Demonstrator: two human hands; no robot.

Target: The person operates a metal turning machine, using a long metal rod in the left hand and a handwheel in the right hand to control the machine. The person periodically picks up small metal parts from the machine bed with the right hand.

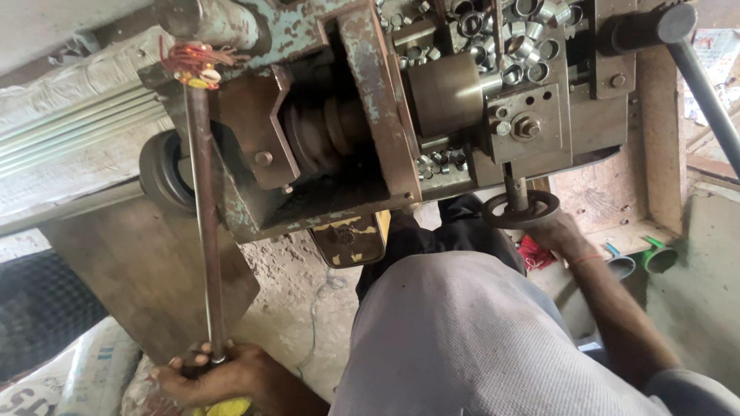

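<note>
Setting: Workshop floor of rough concrete (301, 308) is lying below you, with a worn, paint-chipped lathe-like machine (370, 108) filling the upper part of the view.
Left hand: Your left hand (223, 377) is clenching around the lower end of a long metal lever rod (204, 231), fingers wrapped fully round it, just above a yellow grip (231, 407).
Lever rod: It is running up from your fist, slightly tilted, to the machine's top left corner, where red thread (193, 58) is wound about it.
Right hand: Your right hand (559, 231) is resting on a small dark handwheel (520, 209) under the machine's right side, fingers curling over its rim.
Handwheel: It is sitting on a short vertical shaft (515, 189) below a bolted block (524, 123).
Machine top: Many short metal rings (524, 46) are lying heaped in the tray beside a brass-coloured cylinder (447, 92).
Around you: A printed sack (69, 385) is lying at lower left; a green funnel-like cup (659, 256) is lying at right near the wooden frame (663, 139).
Body: Your grey-clad torso (462, 339) is filling the lower centre.
</note>
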